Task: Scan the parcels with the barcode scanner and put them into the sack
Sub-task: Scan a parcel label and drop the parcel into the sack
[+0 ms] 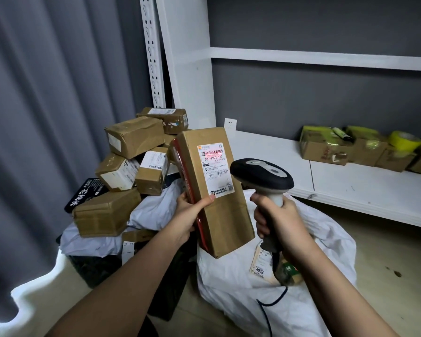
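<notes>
You hold the long brown parcel (pixel 219 190) upright over the white sack (pixel 314 288), your left hand (pixel 190 212) gripping its lower left edge, thumb on the label (pixel 214 166). Your right hand (pixel 275 220) grips the barcode scanner (pixel 261 175), just beside the parcel; red light falls on the barcode. More parcels (pixel 131 161) are heaped behind, left.

Hidden or unreadable:
- Long parcel (pixel 216 190): rear face unseen; small print on its label (pixel 214 166) illegible.
- Left hand (pixel 190 215): fingers hidden behind parcel, thumb only showing.
- Scanner (pixel 263 176): window faces away; cable (pixel 265 310) cut off by bottom edge.
- Sack (pixel 321 300): contents mostly covered.
- Shelf (pixel 374 190): runs off at right edge.
</notes>
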The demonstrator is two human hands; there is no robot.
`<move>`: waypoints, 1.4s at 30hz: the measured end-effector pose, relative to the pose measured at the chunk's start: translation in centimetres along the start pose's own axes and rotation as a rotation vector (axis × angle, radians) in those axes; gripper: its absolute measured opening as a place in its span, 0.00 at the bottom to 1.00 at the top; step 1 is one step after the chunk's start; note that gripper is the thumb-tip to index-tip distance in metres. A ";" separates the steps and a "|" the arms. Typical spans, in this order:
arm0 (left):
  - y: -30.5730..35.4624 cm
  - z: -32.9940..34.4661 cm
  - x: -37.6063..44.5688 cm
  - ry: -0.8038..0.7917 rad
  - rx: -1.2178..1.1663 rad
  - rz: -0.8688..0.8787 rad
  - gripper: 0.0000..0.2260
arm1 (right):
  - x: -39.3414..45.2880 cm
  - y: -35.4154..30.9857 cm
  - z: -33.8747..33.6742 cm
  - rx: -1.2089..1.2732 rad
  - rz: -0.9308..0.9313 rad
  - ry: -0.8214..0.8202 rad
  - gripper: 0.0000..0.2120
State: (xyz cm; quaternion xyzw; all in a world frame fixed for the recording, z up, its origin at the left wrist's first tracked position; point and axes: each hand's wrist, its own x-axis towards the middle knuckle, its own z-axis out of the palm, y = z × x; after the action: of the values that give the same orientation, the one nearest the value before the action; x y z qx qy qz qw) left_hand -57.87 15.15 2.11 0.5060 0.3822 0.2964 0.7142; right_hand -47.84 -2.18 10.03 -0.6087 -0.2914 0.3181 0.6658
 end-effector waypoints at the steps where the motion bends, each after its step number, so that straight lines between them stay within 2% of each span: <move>1: 0.0 0.0 0.0 0.000 -0.003 0.000 0.37 | 0.0 0.0 0.0 0.006 -0.001 -0.004 0.09; 5: 0.1 0.3 0.0 0.003 0.007 0.003 0.36 | 0.1 -0.1 -0.2 0.000 0.002 0.004 0.10; 9: 0.3 0.3 -0.2 0.006 0.032 -0.012 0.41 | 0.0 -0.2 -0.2 -0.012 -0.008 0.012 0.10; 16: 0.1 0.6 -0.4 -0.047 0.145 -0.014 0.27 | 0.2 -0.3 -1.5 -0.037 -0.023 0.081 0.05; 19: -0.1 1.3 -0.8 -0.050 0.257 -0.024 0.21 | 0.6 -0.7 -3.8 -0.069 -0.032 0.150 0.07; 23: -0.9 2.2 -0.5 -0.129 0.444 -0.193 0.35 | 1.2 -0.9 -8.6 -0.163 0.032 0.228 0.11; 28: -3.3 6.0 1.1 -0.221 0.659 -0.368 0.33 | 3.0 0.8 -13.6 -0.286 0.156 0.230 0.15; 31: -6.4 9.4 3.7 -0.236 0.795 -0.398 0.39 | 4.6 2.8 -15.7 -0.328 0.211 0.236 0.17; 34: -9.5 12.8 7.1 -0.162 0.993 -0.348 0.42 | 6.7 5.0 -17.2 -0.309 0.253 0.238 0.16; 37: -12.3 16.0 10.6 -0.130 1.192 -0.264 0.43 | 8.8 7.2 -18.3 -0.269 0.283 0.210 0.08; 42: -18.0 19.8 15.4 -0.119 1.443 -0.048 0.39 | 11.0 10.6 -19.8 -0.230 0.326 0.192 0.12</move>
State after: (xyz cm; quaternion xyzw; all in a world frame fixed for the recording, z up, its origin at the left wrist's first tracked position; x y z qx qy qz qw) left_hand -32.27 12.15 -14.88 0.8581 0.4540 -0.0735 0.2284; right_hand -26.25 -5.38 -2.31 -0.7471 -0.1587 0.3268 0.5566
